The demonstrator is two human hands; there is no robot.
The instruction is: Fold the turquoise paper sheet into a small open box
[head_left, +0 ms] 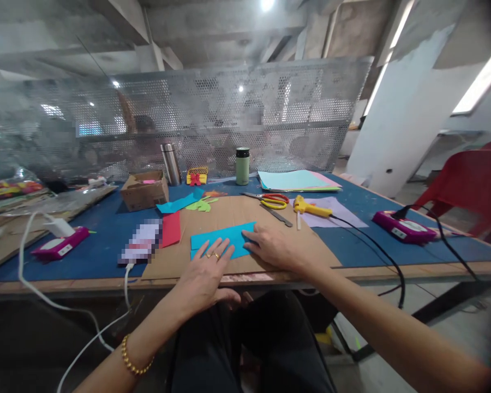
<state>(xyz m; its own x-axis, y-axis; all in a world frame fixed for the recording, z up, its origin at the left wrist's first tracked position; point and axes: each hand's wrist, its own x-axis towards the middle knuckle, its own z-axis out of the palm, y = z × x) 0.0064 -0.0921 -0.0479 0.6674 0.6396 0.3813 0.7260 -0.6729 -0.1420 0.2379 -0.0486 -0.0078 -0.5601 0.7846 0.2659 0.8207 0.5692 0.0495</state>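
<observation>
A folded sheet of blue paper [219, 235] lies on a brown cardboard mat [278, 251] at the table's front edge. My left hand [208, 267] rests on the paper's near left part, palm down, fingers stretched out and thumb apart. At the paper's right end, my right hand [270, 245] presses down with its index finger extended; its other fingers are bent and partly hidden. To the left lie a red paper piece [171, 229], another blue paper piece [182, 202] and green paper cut-outs [199, 206].
Behind my right hand lie scissors [276, 200], a knife [279, 216] and a yellow glue gun [313, 208] with a black cord. A phone [141, 243] charges at left. Farther back stand a cardboard box [145, 190], a steel flask [171, 164], a green tumbler [242, 166] and stacked paper [297, 180].
</observation>
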